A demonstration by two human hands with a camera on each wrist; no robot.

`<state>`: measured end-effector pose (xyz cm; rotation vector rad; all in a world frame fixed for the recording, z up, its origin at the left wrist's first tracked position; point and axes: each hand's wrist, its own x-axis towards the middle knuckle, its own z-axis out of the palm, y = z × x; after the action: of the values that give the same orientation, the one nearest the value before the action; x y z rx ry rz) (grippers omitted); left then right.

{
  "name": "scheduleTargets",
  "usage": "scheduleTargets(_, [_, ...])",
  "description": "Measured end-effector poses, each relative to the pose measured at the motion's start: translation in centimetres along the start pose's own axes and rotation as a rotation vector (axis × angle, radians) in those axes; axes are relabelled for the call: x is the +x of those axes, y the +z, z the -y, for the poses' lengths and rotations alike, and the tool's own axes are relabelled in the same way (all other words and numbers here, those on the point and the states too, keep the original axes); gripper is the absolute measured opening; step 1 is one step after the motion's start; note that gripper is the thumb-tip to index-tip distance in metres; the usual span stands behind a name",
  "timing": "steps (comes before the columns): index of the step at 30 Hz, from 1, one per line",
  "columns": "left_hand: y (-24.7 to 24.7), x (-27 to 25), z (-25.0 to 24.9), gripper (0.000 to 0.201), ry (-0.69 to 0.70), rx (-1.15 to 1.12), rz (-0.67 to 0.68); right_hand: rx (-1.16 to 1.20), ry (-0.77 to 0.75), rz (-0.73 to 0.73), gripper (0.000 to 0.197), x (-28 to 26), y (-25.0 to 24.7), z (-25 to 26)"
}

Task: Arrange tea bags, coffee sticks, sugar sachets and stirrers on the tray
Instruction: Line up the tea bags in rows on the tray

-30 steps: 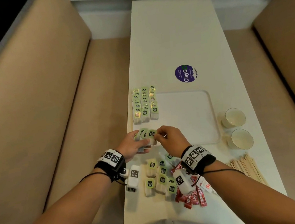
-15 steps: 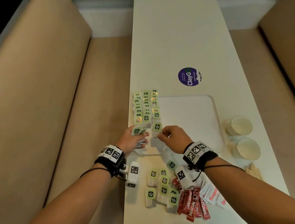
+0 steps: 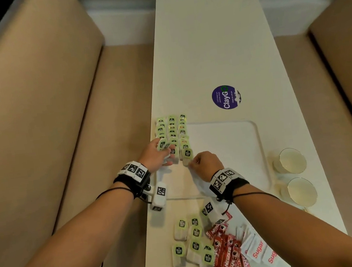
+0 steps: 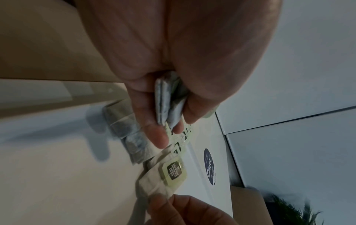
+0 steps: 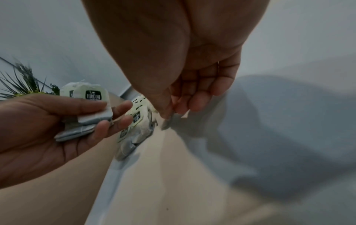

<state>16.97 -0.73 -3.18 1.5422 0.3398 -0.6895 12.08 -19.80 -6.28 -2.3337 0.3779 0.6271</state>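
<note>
The right hand [image 3: 205, 165] pinches one tea bag [image 3: 187, 155] at the row's end on the tray [image 3: 239, 147]. The left hand [image 3: 157, 154] holds spare bags [image 3: 163, 144]. Set it straight, close beside the last bag.

- A long white table [image 3: 211, 47] is set between two tan upholstered benches, one on the left [image 3: 34, 110] and one on the right [image 3: 348, 63].
- A round purple "ClayGo" sticker [image 3: 226, 97] is stuck on the tabletop.
- Two paper cups [image 3: 293, 161] can be seen by the table's right edge, one nearer than the other.
- Some green plant leaves [image 5: 23, 85] are caught in the right wrist view.
</note>
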Motion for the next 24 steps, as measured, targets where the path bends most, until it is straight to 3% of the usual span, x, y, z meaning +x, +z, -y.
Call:
scheduleTargets(12, [0.0, 0.4, 1.2, 0.029, -0.071, -0.016, 0.062, -0.043, 0.014, -0.050, 0.020, 1.6, 0.8, 0.2])
scheduleTargets(15, [-0.1, 0.3, 1.7, 0.038, -0.068, -0.020, 0.066, -0.033, 0.010, -0.060, 0.035, 1.8, 1.1, 0.0])
scheduleTargets(19, [-0.3, 0.0, 2.0, 0.029, -0.058, -0.006, 0.061, 0.001, -0.001, -0.081, 0.054, 2.0, 1.4, 0.4])
scheduleTargets(24, [-1.0, -0.7, 2.3, 0.017, -0.064, -0.074, 0.035, 0.016, -0.016, -0.074, 0.036, 2.4, 1.3, 1.2])
